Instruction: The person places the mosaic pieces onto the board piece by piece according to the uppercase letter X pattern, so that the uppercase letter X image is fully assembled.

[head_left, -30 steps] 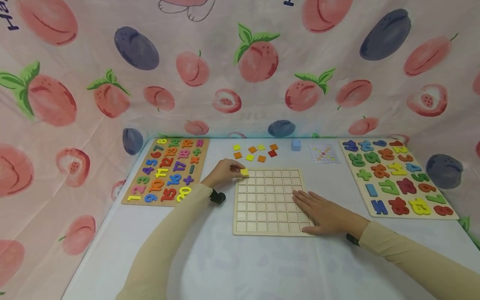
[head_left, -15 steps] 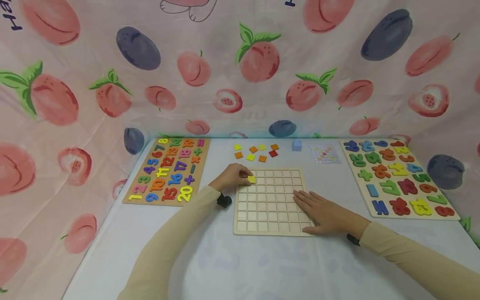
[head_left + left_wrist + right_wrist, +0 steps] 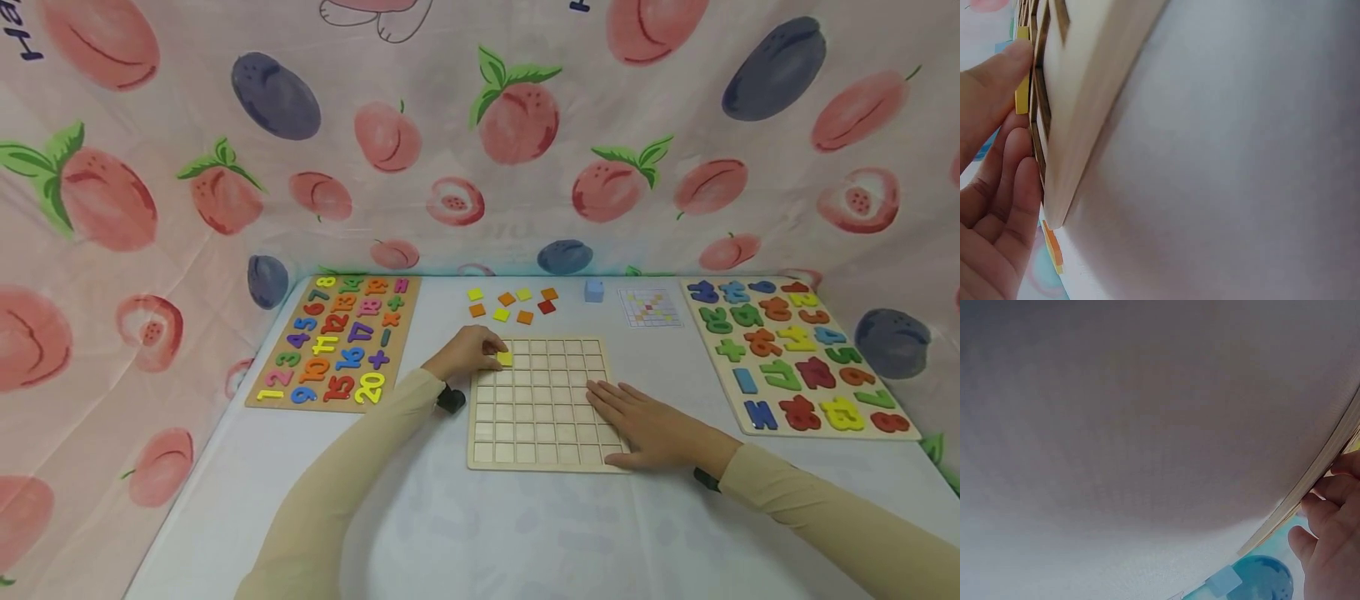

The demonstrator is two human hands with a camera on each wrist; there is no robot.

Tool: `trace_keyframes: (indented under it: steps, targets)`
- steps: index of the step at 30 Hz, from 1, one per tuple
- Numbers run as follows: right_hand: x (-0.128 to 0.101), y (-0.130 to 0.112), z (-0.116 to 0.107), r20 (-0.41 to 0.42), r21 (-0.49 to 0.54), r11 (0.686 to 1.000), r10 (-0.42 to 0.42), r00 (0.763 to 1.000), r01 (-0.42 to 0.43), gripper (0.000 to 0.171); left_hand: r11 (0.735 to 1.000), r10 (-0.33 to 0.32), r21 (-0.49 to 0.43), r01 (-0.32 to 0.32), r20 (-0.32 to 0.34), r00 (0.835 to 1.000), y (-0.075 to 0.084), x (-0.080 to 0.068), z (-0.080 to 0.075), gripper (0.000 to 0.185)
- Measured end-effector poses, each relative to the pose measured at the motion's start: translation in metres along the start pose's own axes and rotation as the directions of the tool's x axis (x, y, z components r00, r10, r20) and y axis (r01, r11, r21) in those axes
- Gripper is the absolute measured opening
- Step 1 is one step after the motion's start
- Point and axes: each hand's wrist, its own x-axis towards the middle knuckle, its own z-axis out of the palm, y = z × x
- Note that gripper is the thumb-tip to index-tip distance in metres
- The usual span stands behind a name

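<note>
The left hand (image 3: 467,354) pinches a yellow tile (image 3: 505,358) between thumb and fingers, holding it at the grid board (image 3: 537,450), over a cell in the second row from the far edge, second column from the left. Whether the tile sits fully in the cell cannot be told. In the left wrist view the thumb (image 3: 997,81) presses the tile's edge (image 3: 1022,94) against the board's frame (image 3: 1085,125). The right hand (image 3: 651,427) lies flat with straight fingers on the board's near right corner, holding nothing. All other cells of the board are bare wood.

Just beyond the board's far edge lie loose tiles (image 3: 512,305), yellow, orange and red, well apart from the cells. Right of them stand a blue block (image 3: 593,290) and a pattern card (image 3: 649,307). Left of the board lies a number puzzle (image 3: 337,342) with coloured numbers filling its recesses; right of the board a second puzzle (image 3: 795,358), likewise filled.
</note>
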Motion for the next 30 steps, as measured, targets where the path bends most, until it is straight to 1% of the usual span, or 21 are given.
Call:
trace_keyframes:
  steps: [5,10,15,22,26,30]
  targets:
    - [-0.0005,0.0008,0.0001,-0.014,0.014,1.0,-0.009,1.0,0.009,0.092,1.0,-0.001,-0.003,0.001,-0.002,1.0,0.0001,-0.0005,-0.0015,0.027]
    - [-0.0004,0.0021,0.0008,-0.035,0.005,1.0,-0.027,0.999,0.027,0.092,1.0,0.005,-0.013,-0.005,-0.006,1.0,0.0017,-0.0024,-0.0028,0.027]
    - [0.0001,0.0031,0.0023,-0.025,0.012,1.0,-0.017,1.0,0.017,0.092,1.0,0.007,-0.02,-0.007,-0.007,1.0,0.0008,-0.0021,-0.0026,0.025]
    - [0.0004,0.0041,0.0045,-0.04,-0.018,0.999,-0.035,0.999,0.034,0.092,0.999,-0.016,-0.032,0.016,-0.005,1.0,-0.001,-0.002,-0.002,0.024]
    - [0.0002,0.0029,0.0023,-0.028,0.002,1.0,-0.025,0.999,0.025,0.092,1.0,-0.012,-0.023,0.012,-0.002,1.0,-0.0029,-0.001,-0.0009,0.026]
    - [0.0007,0.0014,0.0003,-0.008,0.002,1.0,-0.012,1.0,0.012,0.092,0.999,-0.016,-0.035,0.016,-0.002,1.0,-0.0045,-0.0002,-0.0001,0.027]
